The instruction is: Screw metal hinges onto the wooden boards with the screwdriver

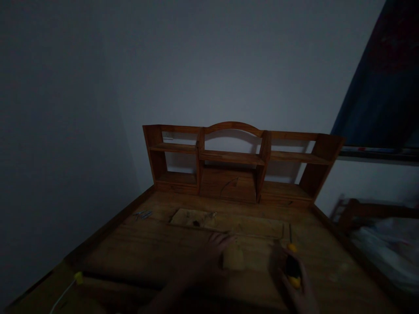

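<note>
The scene is dim. My left hand rests fingers spread on a wooden desk, its fingertips beside a small pale wooden block. My right hand is wrapped round the black and yellow handle of a screwdriver, whose thin shaft points away from me toward a long shallow recess in the desktop. The recess runs across the desk just beyond both hands.
A wooden shelf hutch stands at the back of the desk against a plain wall. A few small screws lie at the left. A white cable with a yellow end lies at the near left. A bed is on the right.
</note>
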Demonstrator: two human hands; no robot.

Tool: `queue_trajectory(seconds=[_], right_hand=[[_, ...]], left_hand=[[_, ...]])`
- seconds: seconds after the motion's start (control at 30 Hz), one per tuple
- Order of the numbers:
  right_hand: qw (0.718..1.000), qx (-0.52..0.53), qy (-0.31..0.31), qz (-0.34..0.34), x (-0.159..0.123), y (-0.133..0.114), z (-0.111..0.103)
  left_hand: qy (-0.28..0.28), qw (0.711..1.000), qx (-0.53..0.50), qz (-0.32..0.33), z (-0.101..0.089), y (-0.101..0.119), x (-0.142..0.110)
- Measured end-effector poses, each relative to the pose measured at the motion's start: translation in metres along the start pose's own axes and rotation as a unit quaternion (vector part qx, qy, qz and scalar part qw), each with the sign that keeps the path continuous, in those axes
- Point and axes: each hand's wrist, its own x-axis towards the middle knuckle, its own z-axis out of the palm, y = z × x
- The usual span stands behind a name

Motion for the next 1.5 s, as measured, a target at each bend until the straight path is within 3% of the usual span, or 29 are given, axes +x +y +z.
queue_trajectory(seconds=[0.17, 0.33, 0.93, 1.03, 1.13, 1.27, 1.4, 1.5], right_hand=[[1.000, 0.009, -0.008, -0.006, 0.001, 0.008, 0.003], [1.000, -0.015, -0.009, 0.007, 0.002, 0.001, 0.007], [0.995, -0.082, -0.050, -0.017, 0.001, 0.003, 0.005], [0.993, -0.099, -0.054, -0.037, 0.000, 0.008, 0.004], [0.992, -0.108, -0.041, -0.056, 0.001, 0.014, 0.004], [0.992, -0.117, -0.019, -0.044, 0.001, 0.015, 0.006], [0.989, -0.143, -0.016, -0.038, 0.001, 0.006, 0.010], [0.983, -0.174, -0.008, -0.060, -0.001, 0.004, 0.016]], left_hand=[[-0.020, 0.999, 0.038, 0.006, 0.018, 0.003, 0.016], [-0.009, 0.998, 0.066, 0.001, 0.025, -0.001, 0.027], [-0.029, 0.999, 0.005, -0.041, 0.025, -0.019, 0.021], [-0.007, 0.999, -0.009, -0.031, 0.018, -0.020, 0.015], [0.070, 0.996, -0.014, -0.052, -0.004, -0.030, 0.000], [0.244, 0.962, 0.038, -0.114, -0.061, -0.072, -0.030], [0.288, 0.921, 0.138, -0.222, -0.135, -0.139, -0.073], [0.311, 0.871, 0.210, -0.316, -0.180, -0.179, -0.112]])
